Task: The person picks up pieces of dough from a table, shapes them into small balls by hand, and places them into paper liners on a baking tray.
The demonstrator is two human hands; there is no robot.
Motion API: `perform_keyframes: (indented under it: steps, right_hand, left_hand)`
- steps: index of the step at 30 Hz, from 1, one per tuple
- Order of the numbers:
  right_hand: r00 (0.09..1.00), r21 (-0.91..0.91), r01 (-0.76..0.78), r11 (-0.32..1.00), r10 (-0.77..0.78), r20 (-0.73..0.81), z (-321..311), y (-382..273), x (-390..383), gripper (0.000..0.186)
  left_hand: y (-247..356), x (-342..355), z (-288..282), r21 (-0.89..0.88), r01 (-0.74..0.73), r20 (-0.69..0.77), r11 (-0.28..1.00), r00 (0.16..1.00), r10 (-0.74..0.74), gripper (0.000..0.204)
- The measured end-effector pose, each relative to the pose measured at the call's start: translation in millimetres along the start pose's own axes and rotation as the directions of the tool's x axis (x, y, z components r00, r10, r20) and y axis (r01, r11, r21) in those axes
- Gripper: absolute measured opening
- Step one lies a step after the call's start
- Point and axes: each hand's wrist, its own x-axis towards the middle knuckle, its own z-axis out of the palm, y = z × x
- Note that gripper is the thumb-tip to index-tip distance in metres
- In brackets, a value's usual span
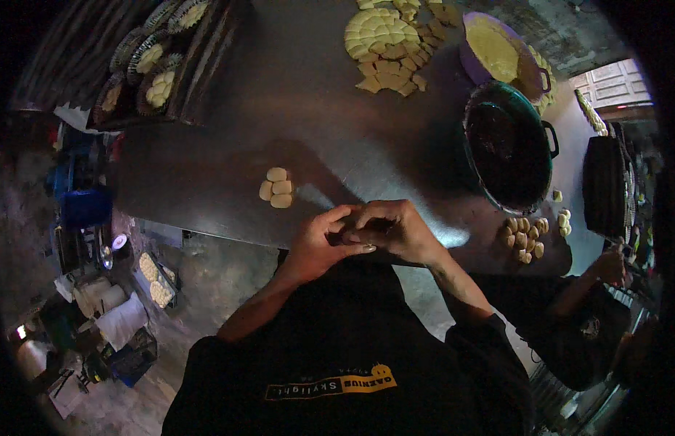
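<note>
Small, pale, rounded dough pieces (281,187) sit clustered on the dark, smooth-topped bench (206,174), left of centre, a bit farther out than the hands. Next, bare left hand (324,243) at near bench edge, fingers curled, thumb stretched toward the other hand. Bare right hand (397,229) meets it, fingers bent. Gap between them is in shadow; can't tell if either grasps anything. Far side, just right of centre: pale, round, flat dough slab (379,33) cut into segments, browner flat chunks (388,67) on its near side. Right, far: oval purple basin (532,73), yellowish contents. Just nearer: oval dark-green basin (497,109), black handle. Right, near: small tan dough balls (525,240), loosely grouped. Right edge: another person's hand (610,269).
</note>
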Motion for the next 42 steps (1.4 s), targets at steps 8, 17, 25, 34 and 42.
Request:
perform_keyframes:
  steps: [8,17,25,34,42]
  right_hand:
    - [0.907,-0.531,0.34,0.776,-0.42,-0.033,54.7,-19.3,-4.2,0.022]
    - [0.987,-0.164,-0.064,0.984,0.038,-0.155,112.0,70.8,63.7,0.025]
    - [0.694,0.114,-0.19,0.975,0.215,-0.687,152.0,57.5,128.9,0.032]
    - [0.711,-0.462,-0.13,0.877,-0.242,-0.66,83.0,141.0,143.7,0.023]
    - [0.549,-0.472,-0.405,0.783,-0.205,-0.81,-52.8,123.8,220.3,0.036]
  left_hand:
    - [-63.1,-26.3,-35.5,-0.417,0.042,-0.013,0.908,0.999,-0.052,0.037]
    - [-24.4,-18.2,-96.1,0.066,0.175,-0.26,0.982,0.953,-0.153,0.033]
    - [-61.8,30.9,-173.8,0.65,-0.185,-0.105,0.737,0.939,0.328,0.041]
    - [-75.3,5.8,-197.2,0.453,-0.237,-0.12,0.859,0.939,0.322,0.048]
    - [-62.2,-58.7,-225.7,0.415,-0.206,-0.207,0.886,0.927,0.312,0.055]
